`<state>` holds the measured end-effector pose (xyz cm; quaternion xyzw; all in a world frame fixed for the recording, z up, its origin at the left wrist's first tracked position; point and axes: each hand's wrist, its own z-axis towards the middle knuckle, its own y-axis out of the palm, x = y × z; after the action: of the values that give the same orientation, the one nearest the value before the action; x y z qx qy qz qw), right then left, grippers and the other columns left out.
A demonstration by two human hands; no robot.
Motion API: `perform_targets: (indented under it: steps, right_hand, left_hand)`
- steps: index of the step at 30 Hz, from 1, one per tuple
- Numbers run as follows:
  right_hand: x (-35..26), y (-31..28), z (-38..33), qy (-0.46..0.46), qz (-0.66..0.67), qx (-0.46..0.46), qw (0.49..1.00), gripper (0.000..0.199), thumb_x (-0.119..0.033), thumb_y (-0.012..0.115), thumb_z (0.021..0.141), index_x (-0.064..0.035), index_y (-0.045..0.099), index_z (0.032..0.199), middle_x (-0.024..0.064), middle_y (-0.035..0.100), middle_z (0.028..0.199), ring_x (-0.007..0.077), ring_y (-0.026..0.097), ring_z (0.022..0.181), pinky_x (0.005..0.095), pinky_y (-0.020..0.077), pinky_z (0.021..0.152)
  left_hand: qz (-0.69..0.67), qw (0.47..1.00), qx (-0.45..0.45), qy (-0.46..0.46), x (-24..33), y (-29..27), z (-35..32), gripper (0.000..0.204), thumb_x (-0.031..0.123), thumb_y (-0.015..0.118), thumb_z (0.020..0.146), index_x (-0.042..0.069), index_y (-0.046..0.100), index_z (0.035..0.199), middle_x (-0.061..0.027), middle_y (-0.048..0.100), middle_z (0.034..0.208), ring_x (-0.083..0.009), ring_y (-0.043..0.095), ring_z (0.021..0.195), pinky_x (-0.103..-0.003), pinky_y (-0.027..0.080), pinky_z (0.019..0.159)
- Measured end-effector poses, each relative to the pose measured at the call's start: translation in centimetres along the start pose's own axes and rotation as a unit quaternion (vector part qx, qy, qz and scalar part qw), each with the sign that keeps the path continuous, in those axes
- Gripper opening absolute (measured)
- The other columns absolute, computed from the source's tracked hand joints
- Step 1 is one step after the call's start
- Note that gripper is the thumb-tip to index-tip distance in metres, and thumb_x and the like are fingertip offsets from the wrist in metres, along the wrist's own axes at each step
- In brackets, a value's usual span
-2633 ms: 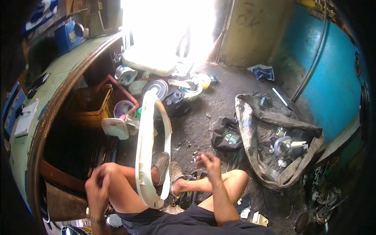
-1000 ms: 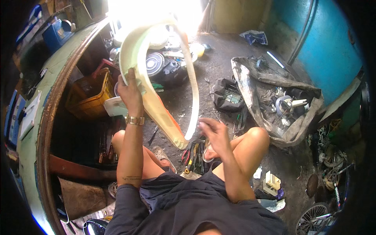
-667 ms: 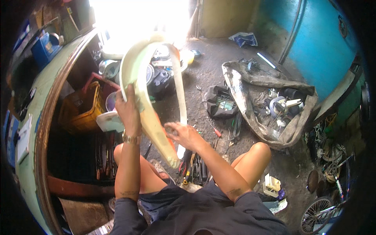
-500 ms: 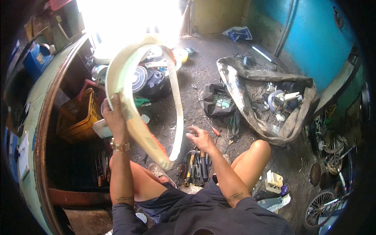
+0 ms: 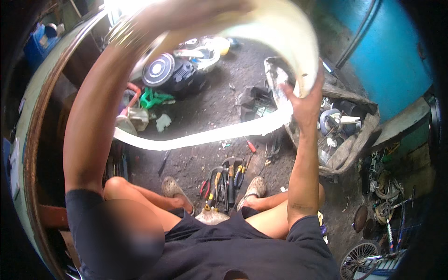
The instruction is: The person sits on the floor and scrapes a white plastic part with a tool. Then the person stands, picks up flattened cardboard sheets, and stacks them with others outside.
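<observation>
Left hand (image 5: 186,11) blurred at top edge, grip on the cream curved panel (image 5: 275,32) unreadable. Panel cut off by top edge above right hand (image 5: 303,100). Small hand tools (image 5: 226,179) below grip: kinds indistinct.

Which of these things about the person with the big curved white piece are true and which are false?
1. The right hand grips the curved white panel. True.
2. The left hand rests on the knee. False: it is raised up high at the panel's upper part, blurred, so its grip is unclear.
3. Pliers and screwdrivers lie on the ground between the person's feet. True.
4. The wall on the right is red. False: the wall is blue.
5. A bicycle wheel shows at the lower right. True.
</observation>
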<state>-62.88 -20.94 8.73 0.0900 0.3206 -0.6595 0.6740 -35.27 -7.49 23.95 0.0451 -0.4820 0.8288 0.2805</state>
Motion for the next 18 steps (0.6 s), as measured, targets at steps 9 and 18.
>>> perform_targets:
  steps: [9,18]
  right_hand:
    - [16.9,2.5,-16.7,0.410,0.156,0.169,0.883,0.056,-0.005,0.065,0.066,-0.0030,0.057,0.122,0.0089,0.062,0.108,0.0207,0.059,0.094,0.0302,0.0463,0.088]
    - [22.3,13.7,-29.4,0.613,0.314,0.082,0.721,0.036,-0.017,0.067,0.069,-0.0043,0.058,0.102,0.0083,0.057,0.086,0.0220,0.057,0.075,0.0343,0.0491,0.065]
  left_hand:
    - [-0.012,0.937,0.348,-0.010,8.0,17.3,-14.8,0.015,0.005,0.073,0.077,-0.001,0.062,0.086,-0.0107,0.057,0.077,-0.0274,0.053,0.071,-0.039,0.043,0.067]
    - [-0.462,0.732,0.453,-0.213,2.2,19.7,-32.4,0.084,0.060,0.054,0.091,0.004,0.027,0.148,-0.0182,0.033,0.150,-0.0354,0.032,0.138,-0.049,0.027,0.114]
